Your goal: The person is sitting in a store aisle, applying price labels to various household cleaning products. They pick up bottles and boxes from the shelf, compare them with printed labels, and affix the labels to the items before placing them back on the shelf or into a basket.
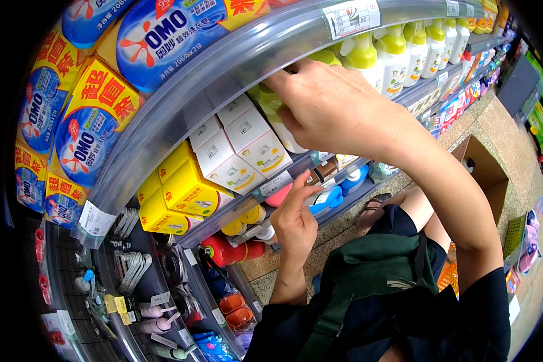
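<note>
My right hand [326, 106] reaches onto a shelf under the upper ledge, its fingers on a white bottle with a yellow-green pump top [271, 106]. Its fingertips are partly hidden, so the exact hold is unclear. More such pump bottles [396, 63] stand in a row to the right. White cartons [251, 140] are stacked just left of the touched bottle, and yellow boxes [190, 188] stand beyond them. My left hand [296, 215] is raised in front of the lower shelf, fingers bent and apart, near a blue-capped bottle [328, 199]; it holds nothing visible.
The upper shelf's clear plastic edge [235, 50] curves above my right hand, with OMO laundry soap packs [88, 122] on it. A red fire extinguisher [235, 250] is below on the left. An open cardboard box [484, 176] and a green basket [515, 235] stand on the tiled floor.
</note>
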{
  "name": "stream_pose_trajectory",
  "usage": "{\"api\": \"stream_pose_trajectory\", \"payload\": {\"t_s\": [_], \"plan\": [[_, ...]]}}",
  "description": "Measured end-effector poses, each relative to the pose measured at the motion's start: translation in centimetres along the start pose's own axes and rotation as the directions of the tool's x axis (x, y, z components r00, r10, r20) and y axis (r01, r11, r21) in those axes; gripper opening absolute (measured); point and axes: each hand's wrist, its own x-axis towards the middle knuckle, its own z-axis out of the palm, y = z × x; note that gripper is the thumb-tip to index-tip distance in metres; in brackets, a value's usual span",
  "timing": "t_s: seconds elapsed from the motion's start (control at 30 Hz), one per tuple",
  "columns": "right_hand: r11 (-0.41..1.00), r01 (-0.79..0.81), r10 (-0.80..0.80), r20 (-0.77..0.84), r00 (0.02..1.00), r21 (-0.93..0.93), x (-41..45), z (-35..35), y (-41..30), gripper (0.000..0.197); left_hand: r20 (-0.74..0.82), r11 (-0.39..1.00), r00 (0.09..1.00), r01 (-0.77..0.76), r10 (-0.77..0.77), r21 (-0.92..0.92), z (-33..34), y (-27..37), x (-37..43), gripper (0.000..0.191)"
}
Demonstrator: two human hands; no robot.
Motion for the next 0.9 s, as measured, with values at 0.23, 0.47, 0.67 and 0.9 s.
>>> {"api": "stream_pose_trajectory", "payload": {"t_s": [0.23, 0.47, 0.67, 0.9], "plan": [[0.999, 0.032, -0.025, 0.208, 0.978, -0.029, 0.7, -1.0, -0.4, 0.021, -0.03, 0.978, 0.998, 0.046, -0.053, -0.205, -0.9, -0.1, 0.0, 0.024], [0.986, 0.165, -0.165, 0.044, 0.985, -0.001, 0.4, -0.4, 0.8, 0.019, 0.156, 0.795, 0.952, 0.307, -0.265, -0.524, -1.0, -0.6, -0.8, 0.015], [0.982, 0.155, -0.146, 0.09, 0.985, -0.107, 0.8, -0.1, 0.6, 0.026, 0.252, 0.67, 0.864, 0.498, -0.436, -0.55, 0.4, -1.0, -2.2, 0.021], [0.973, 0.211, -0.207, 0.045, 0.977, -0.093, 0.2, -0.3, 0.9, 0.03, 0.449, 0.247, 0.748, 0.612, -0.489, -0.751, 2.1, -0.2, -1.8, 0.021]]}}
